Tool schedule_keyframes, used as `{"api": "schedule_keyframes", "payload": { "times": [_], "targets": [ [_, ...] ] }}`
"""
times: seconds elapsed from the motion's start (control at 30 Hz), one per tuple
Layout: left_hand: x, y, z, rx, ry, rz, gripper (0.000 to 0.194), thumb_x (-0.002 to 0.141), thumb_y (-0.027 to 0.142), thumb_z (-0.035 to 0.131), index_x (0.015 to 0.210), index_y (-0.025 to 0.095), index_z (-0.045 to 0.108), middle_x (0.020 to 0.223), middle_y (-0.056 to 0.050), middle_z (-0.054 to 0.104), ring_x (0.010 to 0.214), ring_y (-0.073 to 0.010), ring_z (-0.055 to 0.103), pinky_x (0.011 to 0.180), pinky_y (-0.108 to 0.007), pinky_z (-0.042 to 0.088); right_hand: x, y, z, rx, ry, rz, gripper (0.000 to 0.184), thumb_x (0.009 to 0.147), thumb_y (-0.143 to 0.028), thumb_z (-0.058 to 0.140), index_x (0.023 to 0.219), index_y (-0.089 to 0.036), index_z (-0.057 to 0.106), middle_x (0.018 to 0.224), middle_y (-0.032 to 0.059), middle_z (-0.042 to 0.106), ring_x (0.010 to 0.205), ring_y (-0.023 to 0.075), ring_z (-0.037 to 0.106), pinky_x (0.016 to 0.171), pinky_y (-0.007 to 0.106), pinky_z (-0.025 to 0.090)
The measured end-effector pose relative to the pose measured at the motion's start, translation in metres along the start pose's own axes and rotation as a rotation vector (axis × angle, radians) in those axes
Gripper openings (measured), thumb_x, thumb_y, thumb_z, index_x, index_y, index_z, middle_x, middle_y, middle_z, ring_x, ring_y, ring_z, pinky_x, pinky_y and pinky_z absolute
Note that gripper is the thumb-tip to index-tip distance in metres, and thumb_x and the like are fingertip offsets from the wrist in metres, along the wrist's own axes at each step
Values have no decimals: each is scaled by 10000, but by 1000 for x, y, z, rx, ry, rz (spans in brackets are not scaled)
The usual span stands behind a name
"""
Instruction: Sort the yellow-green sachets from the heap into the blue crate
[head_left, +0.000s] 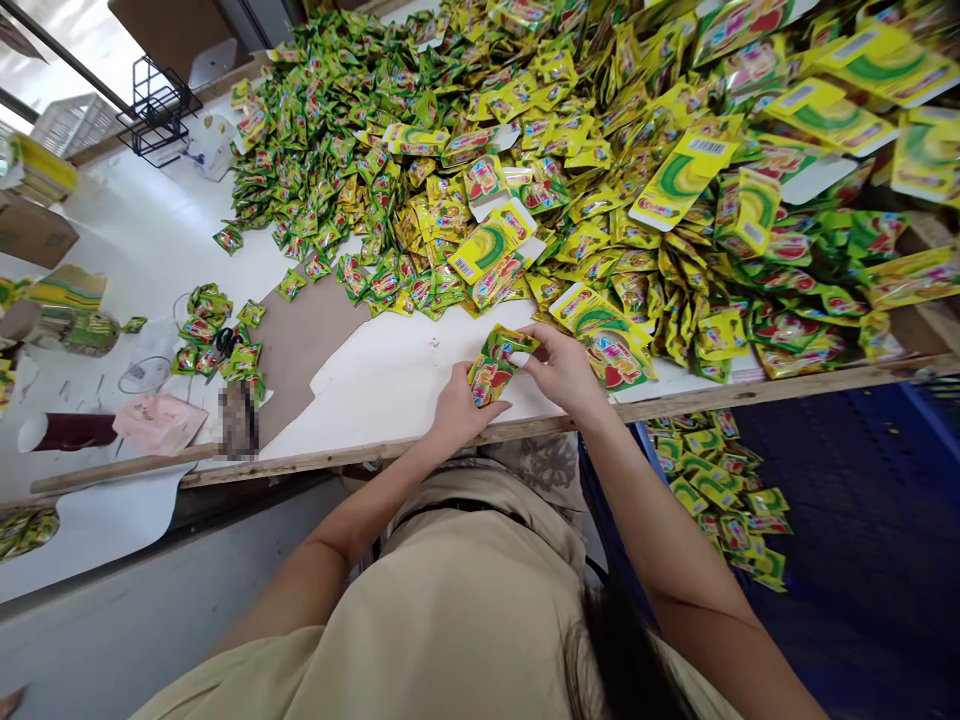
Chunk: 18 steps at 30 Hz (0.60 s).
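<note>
My left hand (459,408) is closed around the lower left side of a small yellow and green candy carton (491,383), held just above the table's front edge. At its upper right end, my right hand (559,365) pinches the carton near a white flap. Green wrapping shows at that end; whether it is a packet or part of the carton I cannot tell. Beside my right hand lie flat cartons (606,340). Beyond both hands is a big heap of small green candy packets (330,130) and yellow candy packets (592,205).
A blue crate (862,520) with packets (724,490) stands below the table at right. On the left are brown cardboard (311,335), black scissors (225,343), a pink bag (160,423), a dark red cup (75,432) and a black wire rack (156,112). A wooden rail (675,402) edges the table.
</note>
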<state>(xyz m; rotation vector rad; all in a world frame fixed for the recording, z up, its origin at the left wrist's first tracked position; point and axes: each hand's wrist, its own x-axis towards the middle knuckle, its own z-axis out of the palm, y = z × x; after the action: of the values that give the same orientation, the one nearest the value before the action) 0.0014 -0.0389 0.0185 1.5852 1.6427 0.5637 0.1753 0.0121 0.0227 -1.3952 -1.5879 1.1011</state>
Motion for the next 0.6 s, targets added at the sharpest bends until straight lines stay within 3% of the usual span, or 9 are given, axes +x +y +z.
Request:
{"api": "schedule_keyframes", "payload": {
  "times": [0.13, 0.23, 0.3, 0.43, 0.6],
  "targets": [
    [6, -4, -7, -169, -149, 54, 536, 667, 442, 734, 1054, 186, 466, 971, -43, 612, 855, -195, 584, 757, -318, 447, 3, 6, -1, 107, -136, -5, 273, 727, -348, 652, 935, -170, 650, 893, 20, 672, 715, 164, 572, 662, 296, 466],
    [17, -10, -12, -378, -298, 60, 479, 668, 474, 728, 979, 159, 546, 906, -39, 633, 811, -174, 582, 740, -297, 449, 4, 2, -4, -20, -190, -67, 235, 741, -305, 637, 939, -179, 654, 889, 25, 656, 755, 180, 574, 693, 307, 465],
    [23, -12, -11, -568, -367, 8, 499, 656, 485, 735, 983, 144, 574, 882, -42, 649, 786, -168, 593, 740, -301, 459, 1, -6, -4, -170, -131, -138, 283, 740, -253, 626, 1013, -181, 640, 938, 55, 628, 808, 201, 571, 727, 326, 465],
    [24, -14, -7, -781, -371, -64, 538, 629, 480, 757, 1006, 136, 589, 888, -50, 668, 788, -173, 615, 765, -326, 475, -8, -26, -4, -390, 112, -267, 367, 766, -162, 560, 1131, -182, 589, 1071, 112, 568, 884, 225, 560, 759, 342, 464],
    [18, -13, -3, -767, -309, -22, 497, 648, 439, 758, 1005, 145, 577, 897, -42, 660, 836, -173, 607, 791, -313, 474, -8, -32, -5, -557, -27, -337, 233, 814, -115, 484, 911, -206, 675, 891, 87, 654, 904, 243, 576, 801, 351, 441]
  ]
}}
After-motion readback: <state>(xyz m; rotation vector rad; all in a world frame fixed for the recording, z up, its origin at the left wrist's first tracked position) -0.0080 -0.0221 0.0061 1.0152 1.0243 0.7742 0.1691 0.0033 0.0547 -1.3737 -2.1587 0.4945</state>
